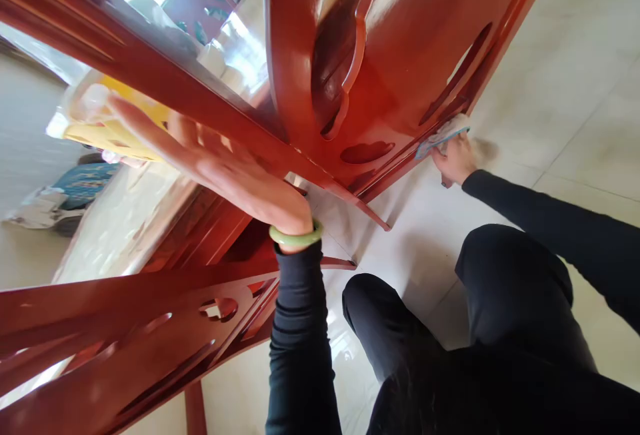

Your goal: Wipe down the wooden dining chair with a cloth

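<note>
My right hand [456, 158] is closed on a pale cloth [443, 136] with a blue edge. It presses the cloth against the lower side rail of a reddish-brown wooden chair [395, 82]. My left hand [220, 168], with a green bangle [296, 236] at the wrist, reaches to the upper left alongside a long wooden rail of the same chair. Its fingers look stretched out and are partly blurred; they lie close to or against that rail. The chair is tilted in view and has carved cut-outs.
A second red wooden chair [150, 328] with cut-outs stands at lower left. Behind my left hand are a table with a glossy pale top [125, 222] and a yellow item [117, 132]. A blue patterned item [83, 184] lies farther left. Light tiles [575, 115] cover the floor.
</note>
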A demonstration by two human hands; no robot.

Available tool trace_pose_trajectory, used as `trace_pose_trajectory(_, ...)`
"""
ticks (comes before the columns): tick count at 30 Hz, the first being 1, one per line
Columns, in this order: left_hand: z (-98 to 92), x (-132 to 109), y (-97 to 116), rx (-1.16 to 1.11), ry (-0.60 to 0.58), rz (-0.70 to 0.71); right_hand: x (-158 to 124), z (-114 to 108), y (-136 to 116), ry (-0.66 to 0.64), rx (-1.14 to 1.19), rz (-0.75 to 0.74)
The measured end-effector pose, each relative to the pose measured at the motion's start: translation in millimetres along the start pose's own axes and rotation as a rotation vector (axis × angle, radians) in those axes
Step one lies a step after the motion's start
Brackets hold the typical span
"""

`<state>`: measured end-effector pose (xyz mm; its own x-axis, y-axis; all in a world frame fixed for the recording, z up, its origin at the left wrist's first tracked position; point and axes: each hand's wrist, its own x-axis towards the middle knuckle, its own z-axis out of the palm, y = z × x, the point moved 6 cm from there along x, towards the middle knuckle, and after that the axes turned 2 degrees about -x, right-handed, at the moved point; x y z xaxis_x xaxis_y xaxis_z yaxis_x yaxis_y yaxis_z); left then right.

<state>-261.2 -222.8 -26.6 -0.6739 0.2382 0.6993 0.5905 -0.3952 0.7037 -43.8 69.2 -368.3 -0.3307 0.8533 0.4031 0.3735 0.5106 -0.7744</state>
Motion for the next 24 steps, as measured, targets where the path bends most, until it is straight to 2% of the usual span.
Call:
trace_pose_trajectory(1, -5.5, -20.7, -3.0, 0.049, 0.005, 0.124, 5.8, 3.9, 7.8, -0.045, -0.028, -0.032)
trace_pose_trajectory(2, -9.3, -44.0, -14.6, 0.084, -0.015, 0.170, 7.6, 9.1, 15.0, -0.078, -0.056, -0.066)
trace_pose_trajectory(3, -13.4, -68.0, -34.5, 0.130, -0.034, 0.136, 6.1, 15.2, 21.4, -0.089, -0.079, -0.093)
trace_pose_trajectory(5, -19.1, -113.5, -89.1, 0.320, -0.122, -0.064, -4.0, 29.1, 30.0, -0.050, -0.099, -0.111)
trace_pose_trajectory(7, -28.5, -149.1, -142.0, 0.450, -0.134, -0.273, -19.8, 47.3, 29.5, 0.014, -0.083, -0.082)
trace_pose_trajectory(8, -32.0, -160.6, -161.0, 0.490, -0.124, -0.321, -29.2, 59.0, 24.5, 0.026, -0.073, -0.067)
trace_pose_trajectory(10, -35.3, -171.7, -184.6, 0.507, -0.096, -0.354, -50.8, 86.4, 4.4, 0.012, -0.057, -0.049)
trace_pose_trajectory(12, -34.8, -172.6, -193.3, 0.485, -0.090, -0.348, -76.7, 116.4, -26.1, -0.036, -0.050, -0.045)
trace_pose_trajectory(15, -34.2, -170.1, -194.5, 0.473, -0.100, -0.357, -120.2, 159.3, -82.1, -0.151, -0.035, -0.111)
trace_pose_trajectory(18, -36.0, -168.4, -192.4, 0.489, -0.071, -0.341, -149.3, 183.8, -121.8, -0.220, -0.020, -0.177)
trace_pose_trajectory(21, -35.3, -164.8, -191.2, 0.481, -0.057, -0.279, -148.0, 185.3, -127.0, -0.306, -0.022, -0.261)
trace_pose_trajectory(24, -33.0, -159.3, -192.8, 0.464, -0.092, -0.224, -126.8, 170.5, -109.8, -0.443, -0.017, -0.407)
